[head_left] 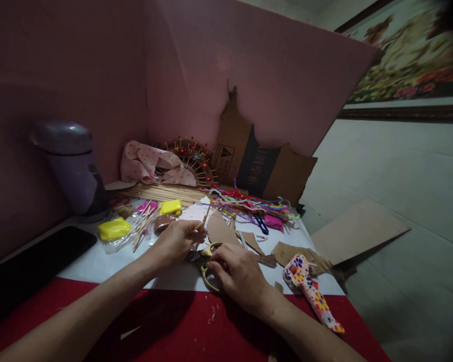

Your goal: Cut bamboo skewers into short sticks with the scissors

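My left hand (177, 242) is closed in a pinch on a thin wooden stick (205, 217) that points up and away over the white sheet (98, 261). My right hand (238, 274) lies just to its right, fingers curled on the gold-handled scissors (207, 264) that rest on the table. A cut brown cardboard piece (219, 230) lies just beyond both hands. A flowered glue gun (310, 291) lies to the right of my right hand.
Yellow, pink and brown clay packs (114, 229) and a bundle of sticks (162, 192) lie at the back left. Coloured pipe cleaners (249, 203), cardboard scraps (298, 254), a purple canister (73, 168), a black phone (41, 259), spotted cloth (151, 163) and a stick wheel (196, 158) surround them.
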Motion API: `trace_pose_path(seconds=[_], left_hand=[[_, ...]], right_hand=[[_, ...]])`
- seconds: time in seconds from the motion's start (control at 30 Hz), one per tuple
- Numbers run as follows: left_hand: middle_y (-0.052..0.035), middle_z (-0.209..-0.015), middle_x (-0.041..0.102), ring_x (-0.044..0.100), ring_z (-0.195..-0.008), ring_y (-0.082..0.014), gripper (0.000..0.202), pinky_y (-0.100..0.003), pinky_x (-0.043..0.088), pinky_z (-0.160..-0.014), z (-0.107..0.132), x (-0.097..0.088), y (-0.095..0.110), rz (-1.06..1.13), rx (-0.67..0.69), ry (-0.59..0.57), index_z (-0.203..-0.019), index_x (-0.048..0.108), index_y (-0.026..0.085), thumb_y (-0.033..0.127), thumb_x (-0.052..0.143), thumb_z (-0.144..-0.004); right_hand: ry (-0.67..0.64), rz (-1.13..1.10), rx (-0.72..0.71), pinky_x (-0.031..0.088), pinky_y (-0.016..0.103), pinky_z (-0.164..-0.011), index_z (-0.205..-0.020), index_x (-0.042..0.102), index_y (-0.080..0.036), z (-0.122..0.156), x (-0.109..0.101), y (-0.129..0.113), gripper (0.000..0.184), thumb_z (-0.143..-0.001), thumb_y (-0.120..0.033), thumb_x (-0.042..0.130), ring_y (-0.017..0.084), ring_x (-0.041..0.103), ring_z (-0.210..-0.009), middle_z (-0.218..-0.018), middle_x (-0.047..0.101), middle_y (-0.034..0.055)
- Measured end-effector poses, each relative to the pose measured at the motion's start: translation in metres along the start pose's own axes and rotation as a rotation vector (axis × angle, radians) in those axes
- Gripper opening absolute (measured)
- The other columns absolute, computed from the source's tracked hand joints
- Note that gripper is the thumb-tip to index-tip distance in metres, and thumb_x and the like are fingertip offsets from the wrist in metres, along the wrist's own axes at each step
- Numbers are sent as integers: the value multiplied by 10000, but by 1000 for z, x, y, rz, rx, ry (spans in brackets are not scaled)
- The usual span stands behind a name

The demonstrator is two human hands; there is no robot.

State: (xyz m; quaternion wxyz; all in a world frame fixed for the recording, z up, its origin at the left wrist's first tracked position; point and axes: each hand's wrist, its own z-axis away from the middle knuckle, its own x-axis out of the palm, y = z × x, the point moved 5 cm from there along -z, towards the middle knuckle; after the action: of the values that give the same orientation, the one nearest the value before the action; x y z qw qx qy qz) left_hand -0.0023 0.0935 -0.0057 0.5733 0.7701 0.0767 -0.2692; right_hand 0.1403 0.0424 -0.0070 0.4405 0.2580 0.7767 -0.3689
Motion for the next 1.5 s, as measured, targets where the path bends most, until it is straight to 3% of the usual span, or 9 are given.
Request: trace_pose_path(seconds=[0.33,0.53,0.63,0.8,0.93,1.2,1.5], left_hand=[[-12,-642,621,561,-622,-133,170,-227,394,-577,1,-6,6,-30,30,54,-651,567,159,227,484,-783],[-25,-666,651,566,-600,-124,183,-228,414,-569,2,-6,12,64,20,55,-680,582,151,267,503,-799],[-29,-668,665,563,-573,-116,197,-213,412,-525,3,-8,17,210,-56,84,-688,571,149,316,537,-788],[-18,-607,676,370,-360,-41,175,-159,261,-366,7,-10,24,476,-264,92,-744,523,149,314,570,-779],[-36,-646,697,229,-310,-5,199,-149,160,-328,8,-8,21,602,-281,37,-776,500,147,320,598,-768],[-56,-672,702,200,-281,1,235,-174,62,-318,9,-5,21,682,-267,0,-749,475,156,347,612,-749],[-44,-646,696,192,-276,6,259,-180,65,-317,12,-1,25,740,-307,21,-720,487,148,343,657,-697]], right_hand=[[18,27,-12,359,250,-633,-760,586,-176,0,0,0,88,-841,-203,565,145,553,-712,-788,624,26],[20,34,-19,367,250,-631,-764,591,-180,0,-1,-2,81,-839,-199,566,143,556,-707,-787,629,25],[21,28,-17,371,251,-634,-768,596,-179,0,-2,-2,85,-842,-204,564,143,557,-706,-788,629,25],[34,-3,-16,374,250,-633,-770,598,-181,0,-1,0,90,-846,-205,556,145,556,-707,-790,627,29],[56,-90,-53,380,243,-634,-777,587,-180,0,-3,-4,88,-849,-195,539,144,549,-707,-774,623,29],[73,-268,-134,401,242,-655,-817,585,-181,2,-9,-12,105,-873,-228,510,139,545,-714,-765,600,25],[99,-295,-121,371,225,-617,-767,545,-179,2,-11,-12,156,-894,-202,458,123,515,-666,-710,563,10]])
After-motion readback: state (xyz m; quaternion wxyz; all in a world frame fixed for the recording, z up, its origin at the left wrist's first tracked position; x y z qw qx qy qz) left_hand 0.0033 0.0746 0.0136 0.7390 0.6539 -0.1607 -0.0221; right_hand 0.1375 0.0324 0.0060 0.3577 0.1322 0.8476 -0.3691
